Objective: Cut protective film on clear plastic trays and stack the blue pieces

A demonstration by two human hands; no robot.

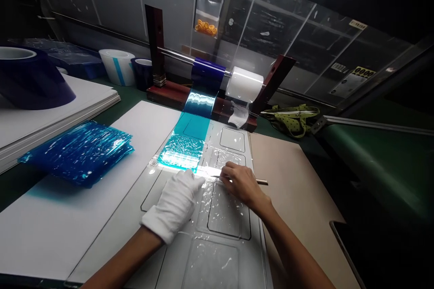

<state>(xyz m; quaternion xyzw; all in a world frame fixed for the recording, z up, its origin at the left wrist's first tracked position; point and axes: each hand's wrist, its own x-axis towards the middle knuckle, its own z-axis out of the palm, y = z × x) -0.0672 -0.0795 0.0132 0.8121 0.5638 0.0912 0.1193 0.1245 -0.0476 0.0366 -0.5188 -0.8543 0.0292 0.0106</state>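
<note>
Left hand: my left hand [176,203], in a white glove, lies flat with fingers together, pressing on the clear film [222,210] at the cut end of the blue film strip [185,146].
Right hand: my bare right hand [241,184] is closed on a thin blade tool [261,182], its tip lying at the strip's near edge.
Blue film strip: it runs from the blue roll [207,74] on the wooden holder [271,88] down onto the grey template board [135,207] (glare hides its very edge).
White roll: sits beside the blue one on the same rod [244,83].
Cut pieces: a stack of blue film sheets [79,151] lies well to my left on white paper [50,226].
Table: green [373,162], with spare tape rolls [118,65] at the back.
</note>
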